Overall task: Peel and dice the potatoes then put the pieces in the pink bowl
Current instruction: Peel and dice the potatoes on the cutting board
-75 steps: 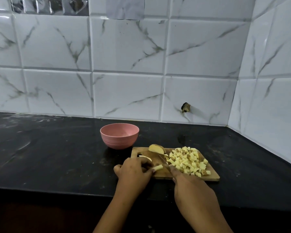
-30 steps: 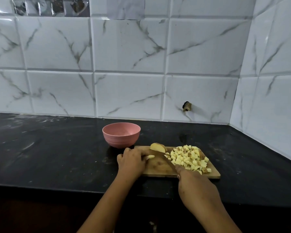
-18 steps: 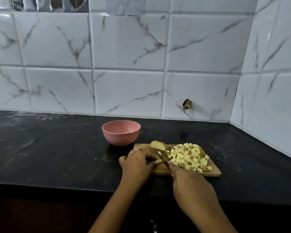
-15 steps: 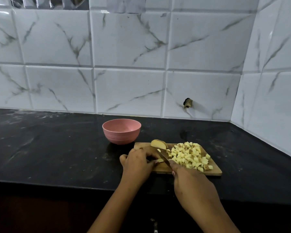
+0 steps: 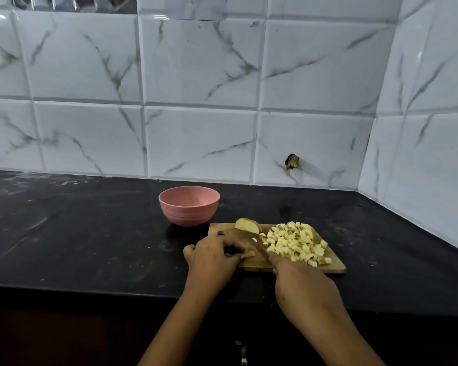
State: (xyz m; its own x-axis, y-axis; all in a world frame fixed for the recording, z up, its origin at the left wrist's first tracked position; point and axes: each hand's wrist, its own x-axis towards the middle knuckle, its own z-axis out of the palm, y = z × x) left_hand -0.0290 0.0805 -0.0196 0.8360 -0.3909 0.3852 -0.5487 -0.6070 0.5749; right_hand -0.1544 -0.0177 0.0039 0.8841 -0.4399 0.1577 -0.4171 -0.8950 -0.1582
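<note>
Pink bowl [image 5: 188, 216]: far left of board, only its bare inside showing.
Board [image 5: 296, 266]: diced potato [image 5: 295, 244] heaped right, potato half [image 5: 247, 225] at far edge.
Left hand [image 5: 212, 260]: pinching potato strip [image 5: 249, 253].
Right hand [image 5: 302, 283]: curled round knife [image 5: 249, 237].

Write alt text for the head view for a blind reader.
A person dices potato on a cutting board, left hand pinching a potato strip, right hand holding the knife. Diced pieces pile on the board's right; the pink bowl behind looks empty.
</note>
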